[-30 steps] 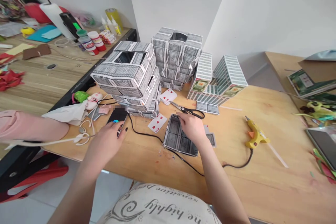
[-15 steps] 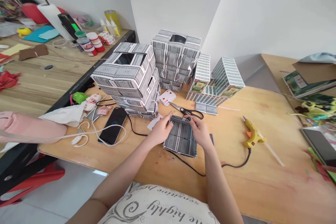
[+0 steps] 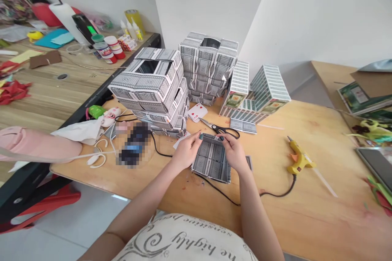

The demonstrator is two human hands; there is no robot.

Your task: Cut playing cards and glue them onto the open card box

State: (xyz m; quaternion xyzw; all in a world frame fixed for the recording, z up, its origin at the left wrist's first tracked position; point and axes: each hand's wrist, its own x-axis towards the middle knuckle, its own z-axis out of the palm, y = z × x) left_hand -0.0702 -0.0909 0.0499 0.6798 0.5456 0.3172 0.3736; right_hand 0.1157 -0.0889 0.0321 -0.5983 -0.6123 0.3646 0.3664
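Note:
A shallow open tray made of grey-patterned playing cards [image 3: 211,158] lies near the middle of the table's front part. My left hand [image 3: 187,151] pinches its far edge at the left corner. At the far right corner, my right hand [image 3: 234,151] grips the same edge between thumb and fingers. Black-handled scissors [image 3: 228,131] rest just beyond the tray, beside a card with red hearts [image 3: 197,112]. A flat grey card piece [image 3: 243,126] lies behind the scissors' handles. Part of another grey piece [image 3: 248,162] shows beside my right wrist.
Two tall card structures [image 3: 147,81] [image 3: 208,63] and a green-white one [image 3: 239,83] stand at the back. A yellow glue gun [image 3: 298,158] with its black cord lies right. A blurred phone [image 3: 134,147], white cable and pink bottle [image 3: 39,144] are left.
The whole view has shifted slightly, so things appear a little further right. Both hands keep their hold on the tray's far edge. The phone is now pixelated.

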